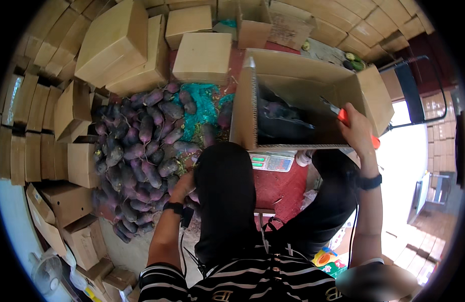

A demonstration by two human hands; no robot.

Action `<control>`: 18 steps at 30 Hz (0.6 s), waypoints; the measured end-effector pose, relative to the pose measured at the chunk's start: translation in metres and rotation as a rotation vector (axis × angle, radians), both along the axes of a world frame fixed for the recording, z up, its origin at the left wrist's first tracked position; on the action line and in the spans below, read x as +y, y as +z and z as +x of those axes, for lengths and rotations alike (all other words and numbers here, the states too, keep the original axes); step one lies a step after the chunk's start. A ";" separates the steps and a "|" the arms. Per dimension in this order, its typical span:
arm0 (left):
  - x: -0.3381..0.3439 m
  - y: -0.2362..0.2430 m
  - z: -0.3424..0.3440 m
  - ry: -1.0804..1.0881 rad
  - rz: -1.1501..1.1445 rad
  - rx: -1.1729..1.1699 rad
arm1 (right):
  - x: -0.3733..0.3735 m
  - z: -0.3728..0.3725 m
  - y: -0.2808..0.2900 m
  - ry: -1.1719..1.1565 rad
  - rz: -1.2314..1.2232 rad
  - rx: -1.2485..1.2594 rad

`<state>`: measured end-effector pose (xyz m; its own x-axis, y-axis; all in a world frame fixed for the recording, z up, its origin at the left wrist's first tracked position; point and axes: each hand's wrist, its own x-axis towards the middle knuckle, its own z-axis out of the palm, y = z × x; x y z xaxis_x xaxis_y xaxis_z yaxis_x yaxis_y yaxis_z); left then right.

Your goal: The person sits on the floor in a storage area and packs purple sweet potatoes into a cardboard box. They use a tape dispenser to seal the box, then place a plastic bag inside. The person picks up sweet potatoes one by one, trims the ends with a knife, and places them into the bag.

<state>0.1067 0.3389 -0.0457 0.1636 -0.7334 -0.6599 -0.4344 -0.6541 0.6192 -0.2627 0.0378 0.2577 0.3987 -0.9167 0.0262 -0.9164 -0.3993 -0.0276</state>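
Note:
My right hand (pixel 355 130) is closed around an orange-handled cutting tool (pixel 343 117) that looks like pruning shears. Its metal tip points up and left over the open cardboard box (pixel 303 68). Inside that box, dark purple radishes (pixel 275 109) lie under a clear plastic liner. My left hand (pixel 182 187) reaches down beside my knee, at the right edge of a big heap of purple-skinned radishes (pixel 134 151). The knee and the heap hide its fingers, so I cannot tell whether it grips a radish.
A scale (pixel 272 161) with a green-lit display sits beneath the box's near side. Turquoise plastic (pixel 197 108) lies between heap and box. Closed cartons (pixel 202 55) stand behind, and stacked cartons (pixel 33 108) line the left. A fan (pixel 47 274) is at lower left.

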 end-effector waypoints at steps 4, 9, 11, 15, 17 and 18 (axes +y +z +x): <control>0.013 -0.100 0.014 0.242 -0.078 0.195 | 0.006 0.015 0.001 0.000 0.059 -0.043; -0.021 -0.122 0.018 0.071 -0.404 -0.193 | 0.008 0.027 0.000 -0.059 0.058 -0.096; -0.047 -0.115 0.018 -0.057 -0.392 -0.377 | 0.008 0.030 -0.002 -0.063 0.042 -0.099; -0.114 -0.072 0.002 -0.328 -0.387 -0.649 | 0.009 0.022 -0.001 -0.083 0.020 -0.082; -0.128 -0.075 -0.003 -0.290 -0.433 -0.677 | 0.008 0.026 0.000 -0.099 0.018 -0.087; -0.134 -0.079 -0.007 -0.210 -0.414 -0.643 | 0.008 0.027 0.000 -0.080 0.021 -0.085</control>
<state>0.1002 0.2046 -0.1250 0.2509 -0.9563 -0.1499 -0.8785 -0.2900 0.3798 -0.2358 0.0457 0.2580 0.3212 -0.9463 0.0377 -0.9393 -0.3234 -0.1143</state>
